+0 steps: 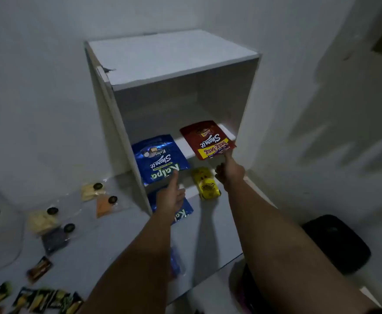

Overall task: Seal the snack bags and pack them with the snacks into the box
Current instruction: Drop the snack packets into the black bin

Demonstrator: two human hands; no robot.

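A white open-fronted box (174,60) stands on the grey table (99,252) against the wall. Inside it lie a blue Kalpa snack bag (159,158) on the left and a red Beng-Beng snack bag (208,139) on the right. My left hand (170,198) reaches in, its outstretched forefinger touching the blue bag's near edge. My right hand (229,173) points its forefinger against the red bag's near corner. A yellow snack pack (207,183) lies between my hands at the box's mouth. A second blue Kalpa bag (184,213) lies partly under my left hand.
Several clear pouches with black seals, holding pale, orange and dark snacks (93,190), lie on the table left of the box. Small wrapped snacks (38,300) line the near left edge. A black round object (337,243) sits low on the right, off the table.
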